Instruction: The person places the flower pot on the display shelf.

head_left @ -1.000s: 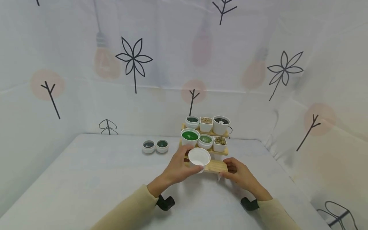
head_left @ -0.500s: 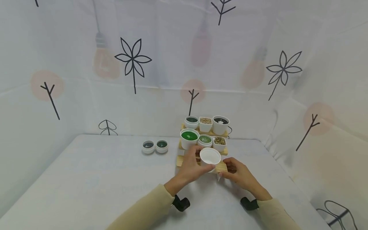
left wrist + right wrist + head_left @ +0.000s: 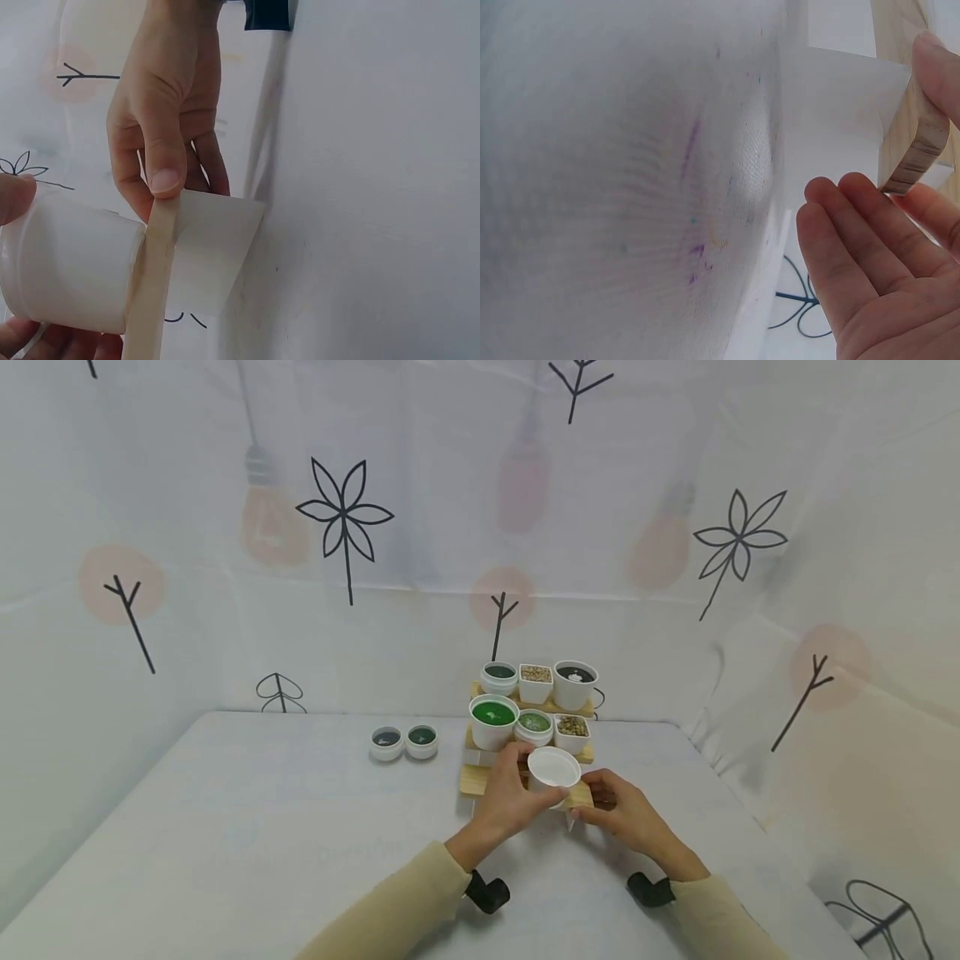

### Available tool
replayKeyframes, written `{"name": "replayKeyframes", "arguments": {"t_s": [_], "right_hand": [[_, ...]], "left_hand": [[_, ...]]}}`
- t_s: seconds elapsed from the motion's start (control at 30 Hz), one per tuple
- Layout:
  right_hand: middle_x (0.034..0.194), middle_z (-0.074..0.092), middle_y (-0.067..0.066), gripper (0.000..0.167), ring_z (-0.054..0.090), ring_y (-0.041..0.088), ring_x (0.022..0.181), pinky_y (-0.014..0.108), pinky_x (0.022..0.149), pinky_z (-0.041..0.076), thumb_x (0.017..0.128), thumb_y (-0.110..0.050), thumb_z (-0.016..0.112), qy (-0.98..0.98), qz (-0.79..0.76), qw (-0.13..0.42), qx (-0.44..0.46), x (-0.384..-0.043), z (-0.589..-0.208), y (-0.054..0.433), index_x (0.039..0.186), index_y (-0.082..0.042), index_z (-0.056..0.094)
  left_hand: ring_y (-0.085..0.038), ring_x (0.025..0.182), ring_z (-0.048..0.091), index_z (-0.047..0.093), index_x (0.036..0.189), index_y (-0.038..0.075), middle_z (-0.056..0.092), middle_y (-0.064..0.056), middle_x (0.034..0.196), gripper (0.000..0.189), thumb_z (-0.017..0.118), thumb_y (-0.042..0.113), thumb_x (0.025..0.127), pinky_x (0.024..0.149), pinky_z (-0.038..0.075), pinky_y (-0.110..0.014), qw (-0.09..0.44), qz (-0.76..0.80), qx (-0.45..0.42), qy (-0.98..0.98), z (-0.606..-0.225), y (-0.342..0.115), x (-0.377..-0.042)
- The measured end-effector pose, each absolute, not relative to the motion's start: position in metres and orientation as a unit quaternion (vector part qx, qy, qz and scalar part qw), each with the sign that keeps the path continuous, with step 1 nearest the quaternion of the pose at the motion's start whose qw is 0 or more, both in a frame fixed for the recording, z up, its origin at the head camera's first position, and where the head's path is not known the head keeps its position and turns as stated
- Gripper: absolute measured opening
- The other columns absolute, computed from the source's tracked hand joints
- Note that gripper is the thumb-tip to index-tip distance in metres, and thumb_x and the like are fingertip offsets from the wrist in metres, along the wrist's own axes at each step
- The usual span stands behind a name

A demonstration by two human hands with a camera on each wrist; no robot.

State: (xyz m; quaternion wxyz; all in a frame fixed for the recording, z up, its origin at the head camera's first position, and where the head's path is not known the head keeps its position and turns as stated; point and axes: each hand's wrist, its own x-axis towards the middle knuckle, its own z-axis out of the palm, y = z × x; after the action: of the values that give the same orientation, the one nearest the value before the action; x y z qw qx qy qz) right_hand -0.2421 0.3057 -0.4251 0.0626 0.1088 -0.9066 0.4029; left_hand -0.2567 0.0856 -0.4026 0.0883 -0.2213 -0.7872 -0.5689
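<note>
My left hand (image 3: 508, 797) holds a white cup (image 3: 553, 767) by its sides, thumb at the front and fingers behind. The cup stands upright on the lowest wooden shelf of a tiered stand (image 3: 474, 781). In the left wrist view the base of the cup (image 3: 75, 262) meets the wooden board (image 3: 154, 285). At that shelf's right end, my right hand (image 3: 628, 814) pinches the board. The right wrist view has the right thumb (image 3: 939, 75) on the board's end (image 3: 915, 150), with the other fingers apart below it.
On the middle shelf are a bright green cup (image 3: 493, 717), a round pale-green pot (image 3: 534, 723) and a square pot (image 3: 573, 731). Three more pots, including a dark-filled cup (image 3: 574, 689), occupy the top shelf. Two small round pots (image 3: 386, 745) sit left on the white table (image 3: 247, 827).
My left hand has carried the white cup rightward along the lowest shelf, uncovering the shelf's left end. My right hand has kept its place at the board's right end.
</note>
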Motion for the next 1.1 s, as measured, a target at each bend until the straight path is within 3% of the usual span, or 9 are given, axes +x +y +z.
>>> {"name": "replayKeyframes", "arguments": {"t_s": [1.1], "right_hand": [[0.118, 0.061, 0.008, 0.06, 0.061, 0.025, 0.106, 0.041, 0.088, 0.053, 0.078, -0.041, 0.077, -0.911, 0.402, 0.043, 0.079, -0.243, -0.425, 0.304, 0.122, -0.009, 0.053]], "left_hand": [[-0.011, 0.101, 0.049, 0.045, 0.119, 0.01, 0.049, 0.002, 0.11, 0.064, 0.084, 0.032, 0.072, 0.085, 0.047, -0.026, 0.093, -0.576, -0.21, -0.785, -0.403, 0.097, -0.254]]}}
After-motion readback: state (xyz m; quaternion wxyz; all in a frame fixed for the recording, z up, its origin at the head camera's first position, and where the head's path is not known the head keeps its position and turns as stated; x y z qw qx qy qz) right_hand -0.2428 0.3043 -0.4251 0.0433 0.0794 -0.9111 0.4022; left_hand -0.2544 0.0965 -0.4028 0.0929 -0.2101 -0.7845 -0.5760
